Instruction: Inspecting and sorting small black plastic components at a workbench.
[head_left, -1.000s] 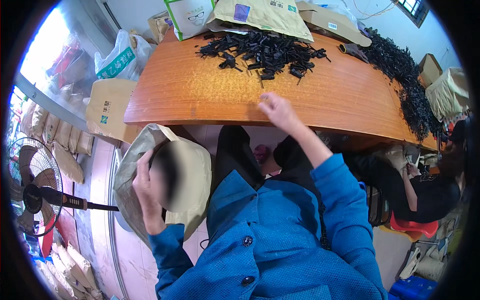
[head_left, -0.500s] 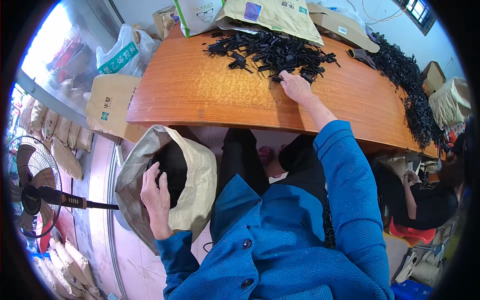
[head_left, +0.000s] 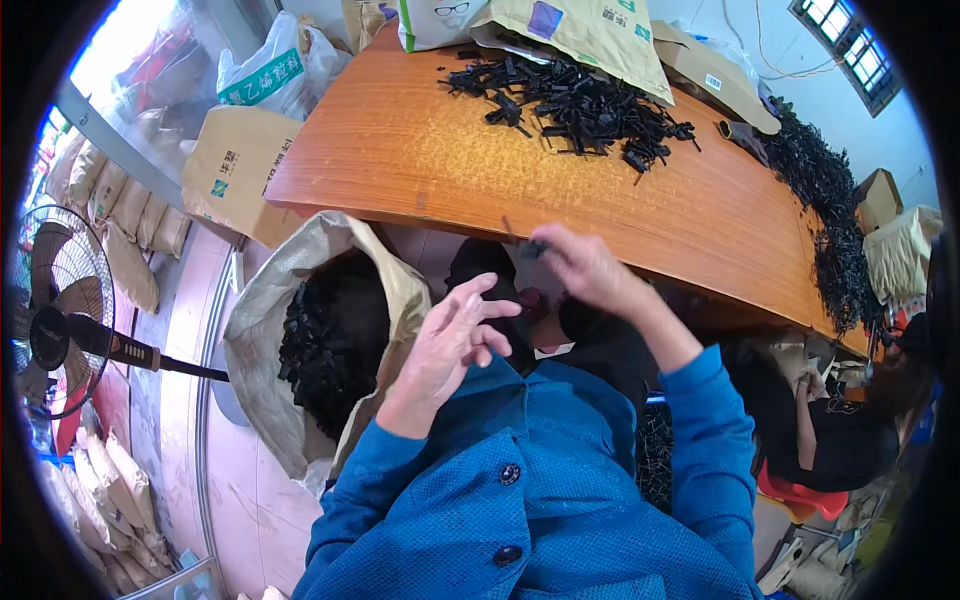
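Part in transit between table and sack, seen from the head. The right hand (head_left: 590, 272), held in front of the table (head_left: 420, 170) edge, has its thumb and fingers together, clamped on 1 black part (head_left: 534, 248); a thin rod projects from the part toward the table, and fine detail is blurred. The left hand (head_left: 452, 345) lies below and to the left, near the right hand but apart from it, fingers spread, with nothing visible between them. Beside the left forearm stands the sack (head_left: 256, 330), mouth wide, with black pieces (head_left: 325, 355) inside; a loose pile (head_left: 590, 110) of similar parts lies on the table. The step in hand is judged to be the handling of 1 part, lifted clear of both the pile and the sack. The next move would seem to call for a firm right pinch and, if the part is to change hands, for the left fingers to close on its body rather than on the rod, which looks slender enough to bend or snag.
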